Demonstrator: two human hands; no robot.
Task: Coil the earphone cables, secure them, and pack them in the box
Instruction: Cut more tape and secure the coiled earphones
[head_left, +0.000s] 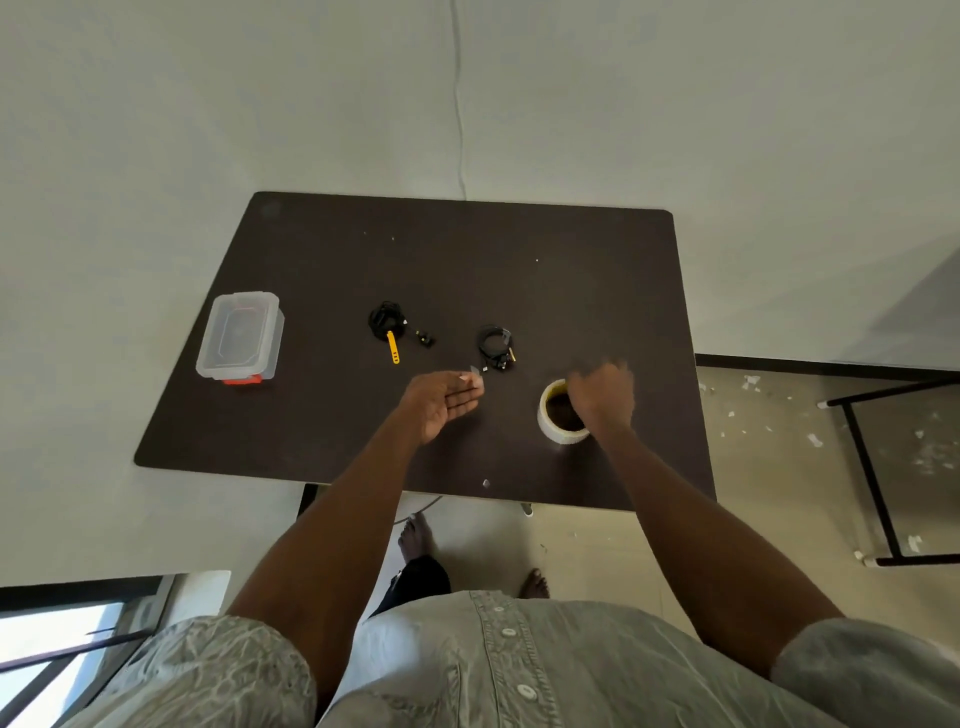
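Two coiled black earphone cables lie on the dark table (311, 405). The left coil (387, 318) has a yellow strap sticking out toward me; the right coil (495, 344) lies just beyond my left hand. My left hand (444, 402) is palm-up with a small clear piece of tape (475, 370) stuck at its fingertips. My right hand (602, 397), blurred, rests on the far rim of a tape roll (558, 418). The clear plastic box (240, 335), lid on, red latch toward me, stands at the table's left edge.
A black metal frame (878, 478) stands on the floor to the right, with scraps of tape around it. A window (67, 639) is at the lower left. My bare feet (415, 535) show under the table's near edge.
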